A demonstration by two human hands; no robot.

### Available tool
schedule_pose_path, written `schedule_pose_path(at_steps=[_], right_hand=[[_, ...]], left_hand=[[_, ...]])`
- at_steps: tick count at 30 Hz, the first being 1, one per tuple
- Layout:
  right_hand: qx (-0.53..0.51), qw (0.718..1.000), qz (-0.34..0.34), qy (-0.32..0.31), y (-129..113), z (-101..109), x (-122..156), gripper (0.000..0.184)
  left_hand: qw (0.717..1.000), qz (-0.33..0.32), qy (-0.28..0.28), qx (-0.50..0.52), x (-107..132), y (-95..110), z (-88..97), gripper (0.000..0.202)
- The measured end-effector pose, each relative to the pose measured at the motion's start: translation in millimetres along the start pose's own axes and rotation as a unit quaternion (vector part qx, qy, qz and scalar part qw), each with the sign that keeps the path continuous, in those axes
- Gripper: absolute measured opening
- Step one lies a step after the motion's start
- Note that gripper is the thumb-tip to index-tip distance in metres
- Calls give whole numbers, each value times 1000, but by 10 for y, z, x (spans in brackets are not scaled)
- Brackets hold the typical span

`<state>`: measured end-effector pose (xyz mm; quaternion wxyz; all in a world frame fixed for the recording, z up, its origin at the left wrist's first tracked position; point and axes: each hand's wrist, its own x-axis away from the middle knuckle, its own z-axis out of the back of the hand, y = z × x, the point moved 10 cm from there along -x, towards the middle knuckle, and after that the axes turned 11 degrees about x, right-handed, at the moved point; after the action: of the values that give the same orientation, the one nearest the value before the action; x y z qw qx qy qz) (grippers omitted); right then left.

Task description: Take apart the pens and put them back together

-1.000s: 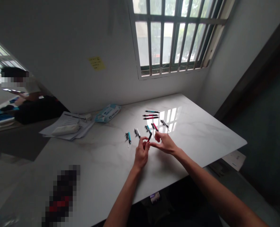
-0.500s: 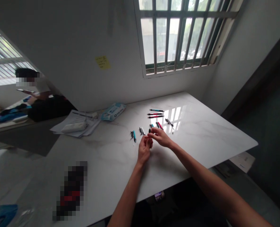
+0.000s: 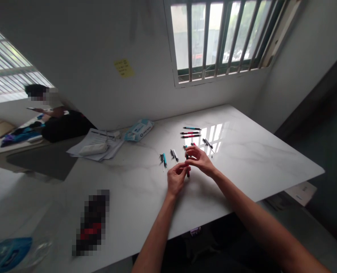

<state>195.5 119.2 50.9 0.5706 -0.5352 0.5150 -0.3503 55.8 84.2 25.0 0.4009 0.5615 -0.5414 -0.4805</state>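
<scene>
A red and black pen [image 3: 188,173] stands roughly upright between my two hands above the table. My left hand [image 3: 176,179] pinches its red lower part. At its black upper end, the fingers of my right hand [image 3: 201,162] are closed round it and hide part of it. Just to the left lie a teal pen in parts [image 3: 165,159] and a white pen in parts [image 3: 175,154]. Behind my right hand lie more pen parts, partly covered, and a grey-white pen in parts [image 3: 207,143]. Farther back, a teal pen [image 3: 192,128] and two red pens [image 3: 191,136] lie side by side.
A blue wipes packet [image 3: 140,130] and papers [image 3: 96,140] lie along the wall on the white marbled table [image 3: 250,151]. At the left front are a pixelated dark object [image 3: 91,222] and a blue package [image 3: 10,254]. Another person [image 3: 57,117] sits at the far left.
My fingers have shifted on the pen; its red lower end now shows below my left hand. The right hand has spread a little around the top. The whole view has tilted slightly.
</scene>
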Motion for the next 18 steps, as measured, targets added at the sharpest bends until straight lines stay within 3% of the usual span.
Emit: schedule_pose_path(at_steps=[4, 15, 18], right_hand=[[16, 999, 1, -31, -38, -62, 9, 52], [61, 997, 38, -18, -44, -34, 6, 43], [70, 997, 35, -28, -64, -61, 18, 49]], left_hand=[[1000, 7, 5, 9, 0, -11, 14, 37], [1000, 3, 15, 7, -11, -18, 72, 38], [1000, 3, 20, 2, -18, -25, 92, 38]])
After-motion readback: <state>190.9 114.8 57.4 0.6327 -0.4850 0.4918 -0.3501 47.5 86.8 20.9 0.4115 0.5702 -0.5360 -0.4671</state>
